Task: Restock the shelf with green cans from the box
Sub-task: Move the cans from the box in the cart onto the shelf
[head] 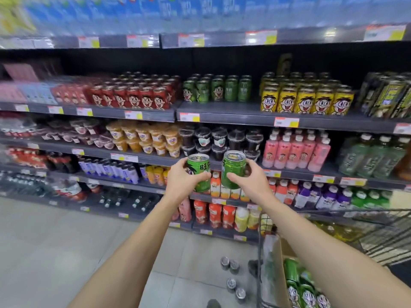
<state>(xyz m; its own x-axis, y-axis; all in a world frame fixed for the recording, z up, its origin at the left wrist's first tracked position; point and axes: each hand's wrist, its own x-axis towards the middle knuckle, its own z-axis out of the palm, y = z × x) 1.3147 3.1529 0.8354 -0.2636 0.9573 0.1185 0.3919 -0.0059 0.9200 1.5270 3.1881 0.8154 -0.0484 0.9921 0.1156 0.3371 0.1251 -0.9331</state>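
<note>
Green cans (198,172) gripped upright, one in each of hands, left (185,176), right (251,177).

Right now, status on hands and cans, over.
Left hand and right hand each hold a green can. Shelf row has front space. Nothing blocking.

Two glossy green metal cans (198,174) with shiny silver tops. Matt dark metal shelf (233,112) edged with paper price labels (286,122). A brown cardboard box (281,258) sits in a wire-metal cart (378,232). Smooth pale floor tiles (55,241).
</note>
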